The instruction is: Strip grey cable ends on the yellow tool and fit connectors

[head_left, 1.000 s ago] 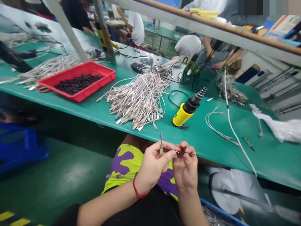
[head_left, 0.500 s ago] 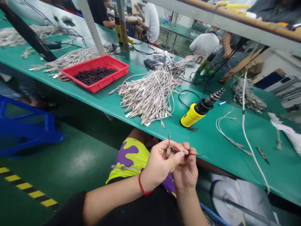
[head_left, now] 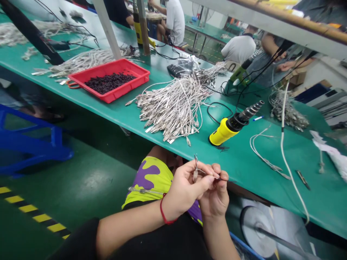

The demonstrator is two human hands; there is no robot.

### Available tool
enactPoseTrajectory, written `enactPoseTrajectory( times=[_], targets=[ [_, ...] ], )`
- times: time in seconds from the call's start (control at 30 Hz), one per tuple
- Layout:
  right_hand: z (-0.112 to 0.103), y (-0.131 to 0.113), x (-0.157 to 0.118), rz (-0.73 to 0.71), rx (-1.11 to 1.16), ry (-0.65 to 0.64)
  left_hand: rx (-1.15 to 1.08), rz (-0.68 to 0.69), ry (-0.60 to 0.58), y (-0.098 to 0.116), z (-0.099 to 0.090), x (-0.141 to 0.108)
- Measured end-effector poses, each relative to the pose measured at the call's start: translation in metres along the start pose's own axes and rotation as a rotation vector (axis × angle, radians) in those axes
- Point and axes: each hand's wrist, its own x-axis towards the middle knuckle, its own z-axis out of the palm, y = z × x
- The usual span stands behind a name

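Above my lap, just off the table edge, both hands work close together. My left hand (head_left: 185,187), with a red cord on its wrist, is closed on a thin white cable (head_left: 195,174). The cable's pale connector and bare wire ends stick up between the fingers. Fingertips of my right hand (head_left: 215,202) pinch a thin dark piece (head_left: 223,179), which looks like a sleeve, at the cable's tip. Whether the sleeve is around the wire is too small to tell. Another cable (head_left: 143,190) lies across my patterned shorts.
On the green table (head_left: 244,162) are a heap of white USB cables (head_left: 170,108), a red tray (head_left: 114,96) of small black pieces and a yellow heat gun (head_left: 225,130). Tweezers (head_left: 303,180) and a hanging white cable (head_left: 283,141) are at right. Other people sit beyond.
Less of the thin dark piece sticks out past my right fingertips than before. My hands stay nearly in place. The view has shifted slightly, and a co-worker's hand at the back has risen.
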Motion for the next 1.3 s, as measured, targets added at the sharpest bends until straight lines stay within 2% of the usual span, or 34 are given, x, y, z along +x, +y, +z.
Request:
enactPoseTrajectory(
  times=[0.23, 0.43, 0.7, 0.83, 0.97, 1.13, 1.3],
  targets=[
    [-0.001, 0.001, 0.000, -0.035, -0.054, -0.020, 0.054, 0.041, 0.010, 0.000, 0.000, -0.001],
    [-0.003, 0.001, 0.001, -0.122, -0.124, -0.005, 0.080, 0.075, -0.009, 0.000, 0.000, -0.002],
    [-0.003, -0.003, 0.008, -0.285, -0.310, -0.050, 0.100, 0.016, 0.027, 0.004, -0.002, -0.003],
    [-0.004, -0.003, 0.008, -0.285, -0.309, -0.070, 0.121, -0.002, 0.028, 0.001, -0.006, -0.002],
    [-0.004, -0.004, 0.008, -0.282, -0.297, -0.073, 0.118, -0.022, -0.020, -0.002, -0.009, -0.003],
    [0.007, -0.014, 0.004, -0.257, -0.285, -0.079, -0.026, 0.014, -0.058, 0.000, -0.004, -0.009],
    [0.029, -0.033, -0.002, -0.247, -0.300, -0.058, -0.085, 0.053, -0.044, 0.020, 0.017, -0.012]
  ],
)
